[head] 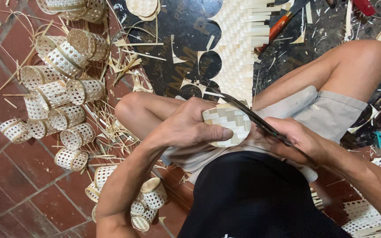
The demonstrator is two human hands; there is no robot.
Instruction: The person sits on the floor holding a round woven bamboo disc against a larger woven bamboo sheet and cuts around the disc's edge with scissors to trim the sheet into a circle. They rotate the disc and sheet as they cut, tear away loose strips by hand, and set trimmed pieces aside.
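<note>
My left hand [190, 125] grips a round woven bamboo disc [228, 125], thumb across its lower face, over my lap. My right hand [294, 141] holds dark scissors [252, 117], whose blades run up and left along the disc's upper right edge. Both hands meet just above my grey shorts, between my bent knees.
A woven bamboo mat [239, 44] with round cut-outs lies on a black sheet [177, 39] ahead. Several small openwork bamboo cylinders [62, 92] are heaped on the red tile floor [9, 176] at left, among loose strips. An orange-handled tool [281, 24] lies at the top right.
</note>
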